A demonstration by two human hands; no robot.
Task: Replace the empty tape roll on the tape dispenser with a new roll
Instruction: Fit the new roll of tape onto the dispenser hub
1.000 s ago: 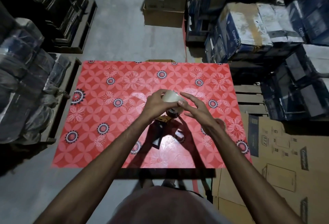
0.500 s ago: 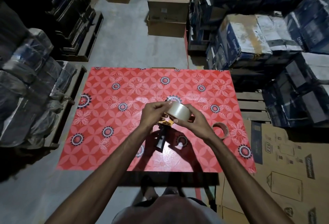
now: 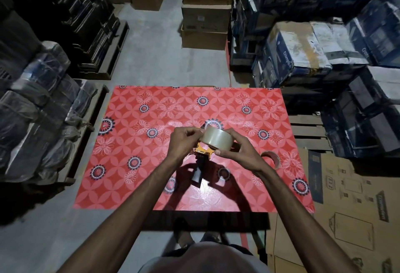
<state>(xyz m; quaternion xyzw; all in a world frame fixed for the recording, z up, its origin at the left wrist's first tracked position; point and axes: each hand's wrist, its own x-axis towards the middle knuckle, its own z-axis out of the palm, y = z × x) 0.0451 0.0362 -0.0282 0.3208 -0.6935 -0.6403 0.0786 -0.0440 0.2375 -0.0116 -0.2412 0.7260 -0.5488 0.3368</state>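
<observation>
A new roll of clear tape (image 3: 217, 138) is held above the red patterned table (image 3: 134, 164). My right hand (image 3: 237, 150) grips its right side from below. My left hand (image 3: 184, 141) pinches the roll's left edge with thumb and forefinger. Under the roll lies the tape dispenser (image 3: 202, 160), orange at the head with a black handle pointing toward me; the roll and my hands hide most of its head. The empty tape roll (image 3: 271, 158), a brown cardboard ring, lies on the table to the right of my right hand.
Cardboard boxes (image 3: 205, 10) stand stacked beyond the table. Blue boxes (image 3: 303, 53) and wooden pallets fill the right side. Plastic-wrapped bundles (image 3: 39, 108) line the left. A flattened carton (image 3: 350, 207) lies at the table's right front corner.
Both hands have closed on the new tape roll; a second ago the right hand's fingers were spread. The camera has tilted up a little, showing more of the far boxes.
</observation>
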